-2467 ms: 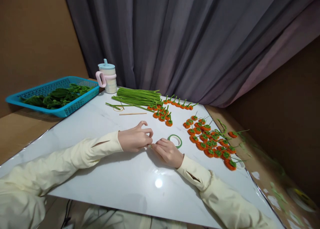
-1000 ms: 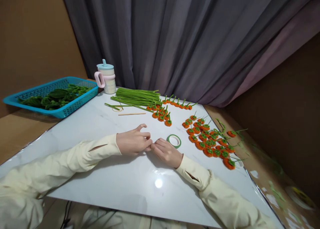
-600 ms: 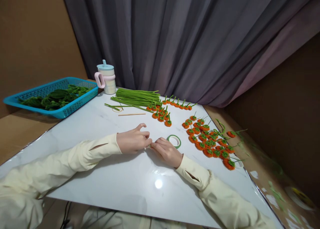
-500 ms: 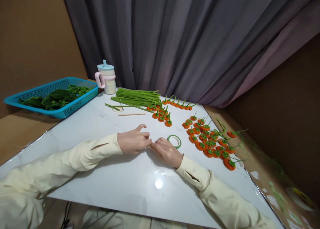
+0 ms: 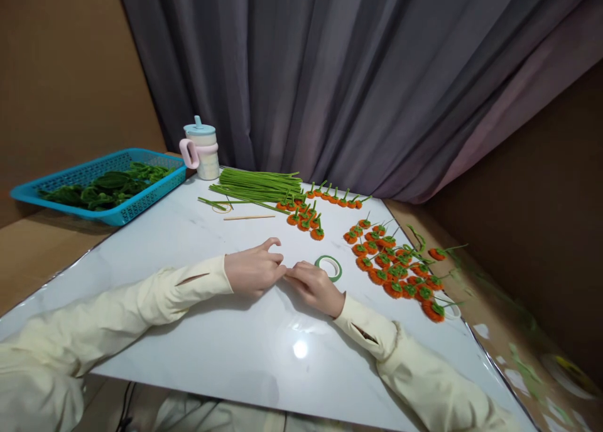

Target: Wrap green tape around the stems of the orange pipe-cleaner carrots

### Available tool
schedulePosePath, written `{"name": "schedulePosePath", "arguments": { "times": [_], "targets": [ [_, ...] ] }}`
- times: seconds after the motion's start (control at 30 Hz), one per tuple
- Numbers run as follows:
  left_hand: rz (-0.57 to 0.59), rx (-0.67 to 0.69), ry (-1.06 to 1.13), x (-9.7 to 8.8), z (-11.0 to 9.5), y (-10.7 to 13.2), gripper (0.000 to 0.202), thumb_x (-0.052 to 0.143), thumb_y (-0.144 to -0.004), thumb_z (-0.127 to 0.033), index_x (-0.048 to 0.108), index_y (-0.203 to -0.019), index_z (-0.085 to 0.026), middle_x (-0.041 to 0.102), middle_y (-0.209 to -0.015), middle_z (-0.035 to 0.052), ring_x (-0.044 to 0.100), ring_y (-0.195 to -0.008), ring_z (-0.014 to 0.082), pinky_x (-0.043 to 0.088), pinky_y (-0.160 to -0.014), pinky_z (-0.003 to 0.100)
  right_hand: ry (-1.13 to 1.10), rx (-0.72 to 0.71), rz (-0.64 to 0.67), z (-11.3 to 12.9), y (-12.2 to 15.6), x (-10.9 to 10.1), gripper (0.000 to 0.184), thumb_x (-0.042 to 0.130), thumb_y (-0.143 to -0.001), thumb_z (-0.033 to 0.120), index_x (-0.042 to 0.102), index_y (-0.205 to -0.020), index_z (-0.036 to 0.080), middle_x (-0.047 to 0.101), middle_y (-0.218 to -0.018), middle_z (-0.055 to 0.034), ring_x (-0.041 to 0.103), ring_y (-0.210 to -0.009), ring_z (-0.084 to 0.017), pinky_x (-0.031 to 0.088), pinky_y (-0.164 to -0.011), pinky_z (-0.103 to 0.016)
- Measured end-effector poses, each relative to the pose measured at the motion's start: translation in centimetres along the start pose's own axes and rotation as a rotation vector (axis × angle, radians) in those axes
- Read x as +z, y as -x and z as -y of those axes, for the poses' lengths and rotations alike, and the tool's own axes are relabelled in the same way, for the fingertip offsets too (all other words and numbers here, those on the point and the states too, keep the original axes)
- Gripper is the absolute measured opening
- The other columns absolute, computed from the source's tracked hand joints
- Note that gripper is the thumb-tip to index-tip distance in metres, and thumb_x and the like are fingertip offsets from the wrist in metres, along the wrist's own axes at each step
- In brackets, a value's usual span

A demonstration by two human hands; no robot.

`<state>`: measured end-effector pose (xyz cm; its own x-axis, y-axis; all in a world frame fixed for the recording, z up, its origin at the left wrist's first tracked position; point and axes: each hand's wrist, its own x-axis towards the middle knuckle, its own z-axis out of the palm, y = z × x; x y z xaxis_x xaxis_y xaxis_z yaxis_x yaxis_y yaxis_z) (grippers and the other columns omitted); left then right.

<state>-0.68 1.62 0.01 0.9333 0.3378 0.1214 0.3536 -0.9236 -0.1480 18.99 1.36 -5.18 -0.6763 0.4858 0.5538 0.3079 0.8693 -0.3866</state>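
My left hand (image 5: 254, 270) and my right hand (image 5: 316, 287) meet fingertip to fingertip over the middle of the white marbled tabletop (image 5: 226, 350). Both are closed in a pinch, and whatever lies between the fingers is hidden or too small to name. The left index finger curls up, off the pinch. Just behind my right hand lies a roll of green tape (image 5: 328, 269). Further back, a thin wooden stick (image 5: 249, 217) rests near small orange fuzzy pumpkins (image 5: 317, 233) with green stems.
A bundle of green pipe cleaners (image 5: 259, 184) lies at the back. More orange pumpkins (image 5: 393, 287) crowd the right side, by a white ring (image 5: 451, 309). At the left stand a blue basket (image 5: 117, 217) of green leaf pieces and a lidded cup (image 5: 207, 162). A grey curtain (image 5: 301, 74) hangs behind.
My left hand has shifted slightly to the right, and its fingertips now press closer against those of my right hand. The objects on the table have stayed where they were.
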Motion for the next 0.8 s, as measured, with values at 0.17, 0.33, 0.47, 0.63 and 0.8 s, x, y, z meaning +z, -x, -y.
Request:
{"name": "schedulePosePath", "arguments": {
  "times": [0.17, 0.33, 0.47, 0.63, 0.8],
  "targets": [
    [-0.013, -0.072, 0.622, 1.5, 1.3, -0.1, 0.027, 0.035, -0.089, -0.017, 0.055, -0.071, -0.014, 0.060, -0.064, 0.0024, 0.051, -0.058, 0.0118, 0.037, -0.084, 0.034, -0.521, 0.415, 0.150, 0.4, -0.5, -0.6, 0.030, 0.052, -0.085, 0.038, 0.067, -0.084, 0.011, 0.067, -0.065, -0.0056, 0.050, -0.050, -0.008, 0.043, -0.053, -0.020],
    [0.177, -0.202, 1.407, 3.1, 1.8, -0.1, 0.034, 0.047, -0.086, -0.041, 0.054, -0.069, -0.012, 0.041, -0.046, -0.0049, 0.037, -0.040, 0.0072, 0.031, -0.043, 0.019, -0.846, 0.548, 0.327, 0.1, -0.8, -1.2, 0.037, 0.060, -0.077, 0.043, 0.068, -0.082, 0.007, 0.067, -0.063, -0.0076, 0.048, -0.047, -0.008, 0.044, -0.050, -0.020],
    [0.192, -0.264, 1.562, 3.8, 1.4, -0.1, 0.036, 0.053, -0.082, -0.044, 0.055, -0.067, -0.011, 0.040, -0.044, -0.0054, 0.036, -0.039, 0.0063, 0.028, -0.040, 0.018, -0.947, 0.586, 0.424, -0.2, -1.0, -1.7, 0.036, 0.061, -0.077, 0.040, 0.068, -0.086, 0.006, 0.065, -0.059, -0.0061, 0.048, -0.046, -0.007, 0.042, -0.050, -0.020],
    [0.151, -0.298, 1.575, 4.3, 1.2, 0.0, 0.036, 0.055, -0.080, -0.043, 0.056, -0.066, -0.010, 0.041, -0.042, -0.0054, 0.036, -0.038, 0.0058, 0.027, -0.039, 0.017, -0.986, 0.615, 0.448, 0.0, -1.3, -2.0, 0.034, 0.061, -0.078, 0.037, 0.069, -0.089, 0.006, 0.063, -0.053, -0.0035, 0.046, -0.044, -0.006, 0.041, -0.049, -0.019],
    [0.112, -0.386, 1.609, 4.5, 1.3, 0.0, 0.035, 0.057, -0.078, -0.043, 0.055, -0.065, -0.010, 0.041, -0.042, -0.0055, 0.035, -0.037, 0.0052, 0.025, -0.038, 0.017, -0.951, 0.638, 0.363, 0.4, -1.5, -2.0, 0.032, 0.061, -0.078, 0.035, 0.069, -0.088, 0.006, 0.065, -0.058, -0.0048, 0.047, -0.045, -0.006, 0.041, -0.049, -0.018]
  ]
}}
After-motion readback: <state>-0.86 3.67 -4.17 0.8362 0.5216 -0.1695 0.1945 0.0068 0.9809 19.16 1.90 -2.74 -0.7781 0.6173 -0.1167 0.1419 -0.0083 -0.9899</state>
